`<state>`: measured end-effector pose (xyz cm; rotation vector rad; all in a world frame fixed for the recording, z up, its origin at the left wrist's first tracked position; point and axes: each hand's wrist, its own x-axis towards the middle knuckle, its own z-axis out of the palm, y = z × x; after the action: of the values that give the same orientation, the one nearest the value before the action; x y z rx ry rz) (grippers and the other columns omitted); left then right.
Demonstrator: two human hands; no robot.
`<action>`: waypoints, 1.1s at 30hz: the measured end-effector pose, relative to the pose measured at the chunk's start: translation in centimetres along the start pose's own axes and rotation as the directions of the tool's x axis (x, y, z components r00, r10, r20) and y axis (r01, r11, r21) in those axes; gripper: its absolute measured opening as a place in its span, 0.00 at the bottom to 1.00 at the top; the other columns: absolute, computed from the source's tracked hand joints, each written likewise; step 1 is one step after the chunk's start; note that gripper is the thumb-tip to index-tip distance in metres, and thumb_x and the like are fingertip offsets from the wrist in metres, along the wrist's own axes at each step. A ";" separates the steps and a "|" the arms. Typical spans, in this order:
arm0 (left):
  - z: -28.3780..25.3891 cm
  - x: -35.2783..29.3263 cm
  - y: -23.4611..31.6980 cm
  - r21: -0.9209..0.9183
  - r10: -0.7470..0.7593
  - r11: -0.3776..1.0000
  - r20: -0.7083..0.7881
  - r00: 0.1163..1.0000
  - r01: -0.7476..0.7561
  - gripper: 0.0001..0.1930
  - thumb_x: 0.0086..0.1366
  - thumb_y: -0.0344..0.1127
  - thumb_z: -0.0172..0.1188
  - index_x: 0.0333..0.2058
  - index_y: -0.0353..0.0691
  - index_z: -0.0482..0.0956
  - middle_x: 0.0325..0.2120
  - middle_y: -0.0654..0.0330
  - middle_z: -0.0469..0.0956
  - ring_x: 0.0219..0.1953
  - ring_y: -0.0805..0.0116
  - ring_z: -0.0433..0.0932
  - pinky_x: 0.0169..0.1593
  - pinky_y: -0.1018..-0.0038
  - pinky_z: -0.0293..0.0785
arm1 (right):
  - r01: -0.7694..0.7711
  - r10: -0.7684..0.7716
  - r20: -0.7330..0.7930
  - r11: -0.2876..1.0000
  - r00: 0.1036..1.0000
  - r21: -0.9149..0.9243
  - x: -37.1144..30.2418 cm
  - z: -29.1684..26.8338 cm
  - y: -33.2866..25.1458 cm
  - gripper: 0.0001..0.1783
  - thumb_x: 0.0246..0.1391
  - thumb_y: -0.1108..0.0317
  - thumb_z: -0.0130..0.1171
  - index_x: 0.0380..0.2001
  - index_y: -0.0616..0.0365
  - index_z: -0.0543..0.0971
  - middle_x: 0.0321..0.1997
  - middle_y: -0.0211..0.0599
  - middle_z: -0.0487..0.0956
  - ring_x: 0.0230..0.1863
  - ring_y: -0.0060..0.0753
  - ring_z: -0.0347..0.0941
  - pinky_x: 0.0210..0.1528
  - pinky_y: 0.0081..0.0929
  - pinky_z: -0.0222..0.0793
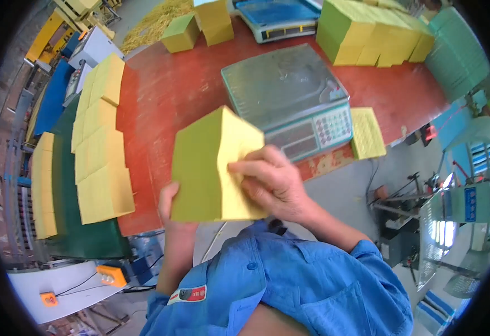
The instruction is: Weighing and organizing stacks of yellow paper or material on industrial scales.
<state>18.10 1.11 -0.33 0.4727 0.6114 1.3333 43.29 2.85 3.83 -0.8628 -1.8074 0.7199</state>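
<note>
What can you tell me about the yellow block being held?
The yellow block looks like stacked thin paper sheets: a flat, shaded olive face on the left, a brighter, wavy-edged side on the right. It is held before the person's blue jacket, near the scale. The left hand holds its left edge; the right hand touches the bright side.

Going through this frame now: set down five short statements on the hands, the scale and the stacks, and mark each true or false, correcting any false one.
1. The left hand holds the held stack. True.
2. The right hand wears a glove. False: it is bare.
3. The scale stands on the red table. True.
4. The shirt is yellow. False: it is blue.
5. More yellow stacks stand to the left of the held one. True.
</note>
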 end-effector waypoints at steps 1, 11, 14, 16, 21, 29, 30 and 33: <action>0.6 2.5 -1.2 0.069 0.027 0.997 0.035 0.999 -0.029 0.23 0.64 0.40 0.49 0.51 0.29 0.74 0.48 0.48 0.78 0.49 0.57 0.78 0.52 0.62 0.76 | 0.059 -0.081 -0.096 0.977 0.992 -0.206 1.7 -1.2 0.0 0.21 0.41 0.80 0.61 0.42 0.52 0.82 0.40 0.39 0.76 0.40 0.42 0.73 0.42 0.35 0.71; 12.8 21.9 -10.5 -0.374 -0.204 0.881 0.253 0.946 0.290 0.21 0.58 0.40 0.51 0.47 0.34 0.77 0.44 0.52 0.80 0.46 0.55 0.79 0.54 0.60 0.73 | 0.112 -0.162 -0.051 0.845 0.985 -0.523 14.2 -14.0 7.8 0.16 0.51 0.77 0.54 0.43 0.55 0.80 0.55 0.39 0.77 0.61 0.46 0.69 0.62 0.43 0.62; 12.4 23.4 -11.9 -0.417 -0.275 0.849 0.178 0.945 0.325 0.21 0.61 0.39 0.49 0.49 0.33 0.75 0.46 0.51 0.79 0.47 0.56 0.79 0.55 0.61 0.73 | 0.150 -0.139 0.057 0.886 0.989 -0.438 15.0 -15.2 10.6 0.15 0.51 0.77 0.54 0.43 0.55 0.80 0.54 0.38 0.78 0.60 0.45 0.70 0.62 0.42 0.62; 11.7 22.9 -11.9 -0.347 -0.215 0.902 0.156 0.964 0.258 0.21 0.63 0.38 0.49 0.50 0.33 0.74 0.47 0.51 0.79 0.48 0.57 0.78 0.55 0.61 0.72 | 0.170 -0.141 0.105 0.913 0.984 -0.371 15.4 -15.4 11.6 0.15 0.51 0.77 0.54 0.43 0.55 0.80 0.54 0.37 0.78 0.60 0.44 0.70 0.62 0.41 0.63; 13.1 17.5 -8.7 0.091 -0.071 0.992 -0.211 0.975 0.091 0.20 0.67 0.35 0.46 0.55 0.32 0.70 0.51 0.48 0.76 0.55 0.56 0.74 0.58 0.60 0.69 | 0.331 -0.230 0.256 0.810 0.939 -0.484 15.5 -15.0 10.9 0.14 0.49 0.73 0.57 0.41 0.55 0.80 0.51 0.39 0.79 0.56 0.44 0.72 0.57 0.41 0.65; 19.7 12.7 -8.8 0.756 0.269 -0.446 0.624 0.733 -0.480 0.24 0.56 0.34 0.62 0.51 0.32 0.74 0.52 0.47 0.73 0.59 0.51 0.70 0.66 0.52 0.58 | 0.467 -0.359 0.307 0.758 0.882 -0.455 19.3 -15.1 11.2 0.18 0.52 0.64 0.58 0.47 0.54 0.78 0.55 0.41 0.76 0.57 0.45 0.71 0.58 0.43 0.65; 19.9 12.9 -9.2 0.747 0.288 -0.469 0.633 0.718 -0.471 0.24 0.56 0.34 0.62 0.51 0.32 0.74 0.52 0.47 0.73 0.59 0.51 0.70 0.66 0.52 0.58 | 0.504 -0.350 0.373 0.705 0.859 -0.499 19.8 -15.0 11.8 0.21 0.53 0.62 0.59 0.51 0.54 0.76 0.58 0.43 0.74 0.59 0.46 0.70 0.60 0.45 0.63; 20.0 13.0 -10.0 0.759 0.368 -0.460 0.635 0.679 -0.460 0.22 0.54 0.32 0.62 0.48 0.31 0.76 0.50 0.48 0.74 0.57 0.51 0.72 0.65 0.50 0.60 | 0.354 -0.120 0.453 0.804 0.883 -0.478 20.4 -13.9 13.3 0.24 0.51 0.63 0.61 0.53 0.54 0.75 0.59 0.42 0.74 0.61 0.47 0.68 0.62 0.47 0.61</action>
<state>40.23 12.59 6.56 2.4896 1.5650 1.2222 53.77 28.42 8.77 -0.8563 -2.5195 0.1999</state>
